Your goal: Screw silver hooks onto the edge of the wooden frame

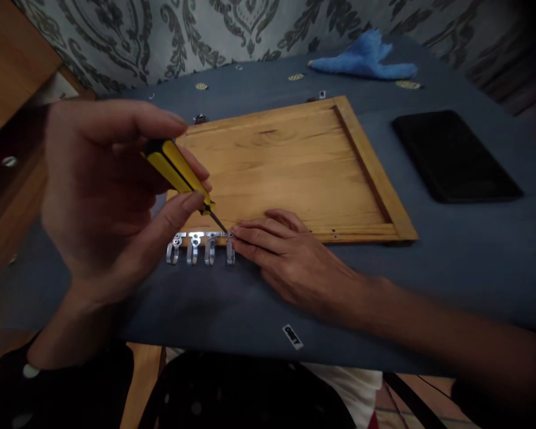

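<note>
My left hand (98,202), raised close to the camera, is closed around the handle of a yellow and black screwdriver (173,170). Its thin shaft slants down to the right, with the tip at the right-hand visible end of a metal hook rail (195,238). Several silver hooks hang from this rail, which lies along the near edge of a framed wooden panel (268,167). My right hand (294,256) rests on that same edge, fingertips pressed together at the rail beside the screwdriver tip. Those fingers hide whatever part of the rail lies beneath them.
A black phone (455,156) lies right of the panel on the blue-grey table cover (232,316). Behind the panel is a blue cloth (361,59). Patterned fabric (250,30) rises at the back, and wooden furniture (17,59) stands at the left.
</note>
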Tool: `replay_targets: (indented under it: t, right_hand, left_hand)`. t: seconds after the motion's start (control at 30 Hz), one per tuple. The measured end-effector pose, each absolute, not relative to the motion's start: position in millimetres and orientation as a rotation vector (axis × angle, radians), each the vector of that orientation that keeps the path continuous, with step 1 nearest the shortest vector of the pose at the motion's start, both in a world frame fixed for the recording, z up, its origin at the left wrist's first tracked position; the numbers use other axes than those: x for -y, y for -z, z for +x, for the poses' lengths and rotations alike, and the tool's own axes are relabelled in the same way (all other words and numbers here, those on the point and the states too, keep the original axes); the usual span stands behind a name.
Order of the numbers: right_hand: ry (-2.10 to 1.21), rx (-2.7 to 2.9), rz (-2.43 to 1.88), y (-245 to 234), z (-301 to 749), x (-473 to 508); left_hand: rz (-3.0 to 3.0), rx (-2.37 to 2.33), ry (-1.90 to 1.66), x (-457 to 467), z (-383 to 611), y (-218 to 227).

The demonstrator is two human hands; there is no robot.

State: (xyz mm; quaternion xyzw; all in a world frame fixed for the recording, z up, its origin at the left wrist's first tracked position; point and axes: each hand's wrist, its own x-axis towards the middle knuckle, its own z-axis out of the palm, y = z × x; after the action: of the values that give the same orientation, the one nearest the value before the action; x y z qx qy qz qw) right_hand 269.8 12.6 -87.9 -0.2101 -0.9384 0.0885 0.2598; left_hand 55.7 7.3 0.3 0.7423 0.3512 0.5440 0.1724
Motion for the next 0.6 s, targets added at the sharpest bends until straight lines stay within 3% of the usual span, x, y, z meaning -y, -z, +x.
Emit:
replay_targets:
  t: [0.1,0.6]
  right_hand:
    - [-0.231,2.547,-0.578,87.7,269.3,-12.0]
    - [-0.195,2.538,-0.565,87.5,268.3,-12.4]
  left_hand:
    - [2.294,-1.055,-1.372,-8.0,52.9,2.6]
    - [2.254,-1.109,-1.327,-6.3,51.1,8.4]
